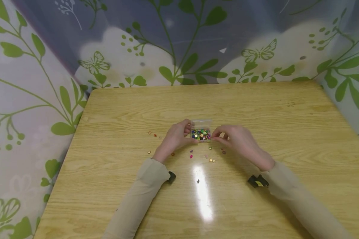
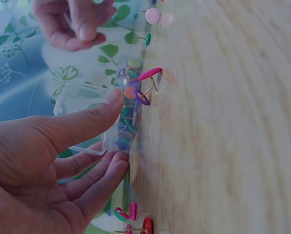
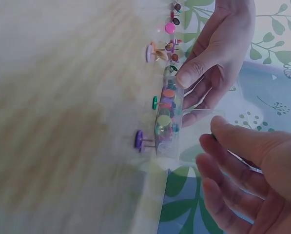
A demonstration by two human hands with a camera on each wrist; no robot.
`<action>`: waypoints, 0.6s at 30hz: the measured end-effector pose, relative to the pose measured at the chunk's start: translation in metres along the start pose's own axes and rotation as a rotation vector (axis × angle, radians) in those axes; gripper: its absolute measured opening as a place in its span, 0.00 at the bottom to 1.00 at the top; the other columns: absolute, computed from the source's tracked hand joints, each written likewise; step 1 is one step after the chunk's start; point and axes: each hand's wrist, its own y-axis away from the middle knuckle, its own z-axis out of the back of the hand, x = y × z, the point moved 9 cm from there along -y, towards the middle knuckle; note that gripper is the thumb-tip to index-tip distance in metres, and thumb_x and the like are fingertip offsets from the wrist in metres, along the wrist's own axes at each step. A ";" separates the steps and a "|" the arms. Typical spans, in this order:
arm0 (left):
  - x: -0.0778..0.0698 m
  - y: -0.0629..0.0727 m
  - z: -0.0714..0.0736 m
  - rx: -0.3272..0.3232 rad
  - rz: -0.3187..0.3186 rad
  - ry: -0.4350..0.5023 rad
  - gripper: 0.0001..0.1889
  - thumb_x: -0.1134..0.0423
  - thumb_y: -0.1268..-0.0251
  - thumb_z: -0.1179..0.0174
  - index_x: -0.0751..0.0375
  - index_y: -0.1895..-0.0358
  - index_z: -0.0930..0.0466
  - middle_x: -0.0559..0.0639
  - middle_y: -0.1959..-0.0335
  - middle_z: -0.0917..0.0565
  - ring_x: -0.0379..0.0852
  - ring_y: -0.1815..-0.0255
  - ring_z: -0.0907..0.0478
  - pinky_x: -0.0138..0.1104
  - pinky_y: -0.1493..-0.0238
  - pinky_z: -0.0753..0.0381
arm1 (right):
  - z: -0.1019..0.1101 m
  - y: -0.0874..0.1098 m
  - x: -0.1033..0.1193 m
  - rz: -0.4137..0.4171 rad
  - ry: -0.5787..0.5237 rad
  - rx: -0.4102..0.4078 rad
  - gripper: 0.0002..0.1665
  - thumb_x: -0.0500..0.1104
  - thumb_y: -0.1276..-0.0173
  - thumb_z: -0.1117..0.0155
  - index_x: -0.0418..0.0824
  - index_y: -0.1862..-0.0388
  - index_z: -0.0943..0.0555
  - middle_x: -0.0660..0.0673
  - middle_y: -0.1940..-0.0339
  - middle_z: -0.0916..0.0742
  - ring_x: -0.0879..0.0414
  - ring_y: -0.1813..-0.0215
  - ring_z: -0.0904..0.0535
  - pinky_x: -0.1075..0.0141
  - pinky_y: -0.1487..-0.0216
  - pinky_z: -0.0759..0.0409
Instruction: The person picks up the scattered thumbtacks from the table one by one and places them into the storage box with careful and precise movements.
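A small clear plastic box (image 1: 201, 122), its lid raised, holds many colourful thumbtacks (image 1: 201, 134) on the table. My left hand (image 1: 176, 136) grips it from the left, with the thumb (image 2: 99, 114) on the near wall and the fingers around the side. To the right of the box is my right hand (image 1: 240, 139), thumb and index fingertip pinched together. Between them shows a dark bit of a thumbtack (image 3: 214, 137), mostly hidden by the fingers. A pink thumbtack (image 2: 150, 73) and a purple one (image 2: 142, 96) lie just in front of the box.
Loose thumbtacks are scattered around: a gold one (image 1: 149, 152) on the left, gold ones (image 1: 210, 160) in front of the box, and a dark one (image 1: 198, 181) nearer me. The wooden table (image 1: 122, 109) meets leaf-patterned walls (image 1: 149, 66) at the back.
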 end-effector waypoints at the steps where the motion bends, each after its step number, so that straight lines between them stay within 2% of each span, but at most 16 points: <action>1: 0.000 0.000 0.000 -0.001 0.000 0.001 0.35 0.61 0.46 0.22 0.60 0.34 0.26 0.56 0.41 0.18 0.50 0.42 0.21 0.39 0.38 0.21 | 0.000 -0.003 0.001 0.005 0.002 -0.004 0.03 0.42 0.35 0.27 0.45 0.63 0.11 0.49 0.67 0.09 0.60 0.74 0.17 0.68 0.77 0.21; 8: 0.000 0.000 -0.001 0.001 -0.005 0.004 0.33 0.61 0.45 0.23 0.60 0.35 0.25 0.56 0.42 0.17 0.51 0.43 0.20 0.39 0.39 0.20 | -0.004 -0.024 0.009 -0.009 0.017 -0.018 0.05 0.43 0.36 0.25 0.44 0.63 0.10 0.49 0.68 0.09 0.60 0.76 0.19 0.68 0.77 0.24; 14: -0.001 0.001 -0.001 0.000 -0.012 -0.005 0.34 0.61 0.45 0.23 0.60 0.35 0.26 0.56 0.42 0.17 0.51 0.43 0.20 0.39 0.39 0.20 | -0.006 -0.030 0.010 -0.017 0.018 -0.045 0.05 0.40 0.35 0.26 0.43 0.60 0.10 0.47 0.64 0.09 0.60 0.77 0.17 0.69 0.79 0.24; 18: -0.002 0.001 0.000 0.000 -0.016 -0.014 0.34 0.61 0.45 0.23 0.61 0.35 0.26 0.56 0.42 0.17 0.51 0.43 0.20 0.40 0.39 0.20 | -0.005 -0.032 0.010 -0.033 0.002 -0.071 0.08 0.39 0.35 0.26 0.42 0.57 0.10 0.46 0.63 0.09 0.60 0.78 0.17 0.71 0.83 0.31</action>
